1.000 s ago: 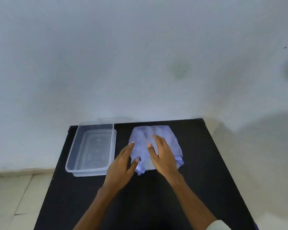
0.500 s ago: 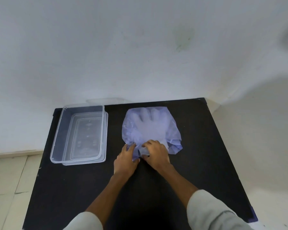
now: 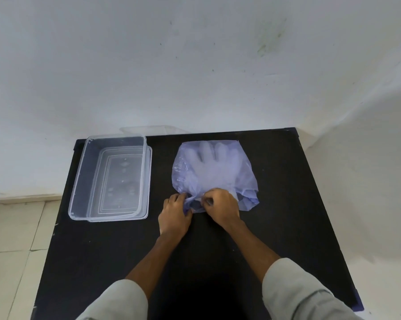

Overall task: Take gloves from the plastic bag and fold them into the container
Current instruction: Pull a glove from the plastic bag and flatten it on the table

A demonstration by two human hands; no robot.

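While both hands pinch the near edge of a plastic bag (image 3: 214, 172), the gloves (image 3: 212, 162) lie inside it on a black table (image 3: 275, 227).

Curled almost closed, the left hand (image 3: 174, 215) grips bunched plastic at the bag's mouth, and the right hand (image 3: 221, 207) just beside it has its fingers closed on the same edge. Beyond the knuckles of both hands the bag spreads flat, with pale glove fingers showing through it and pointing away toward the wall (image 3: 194, 65). Off to the left of the left hand, well apart from it, sits a clear container (image 3: 79, 172), open at the top.
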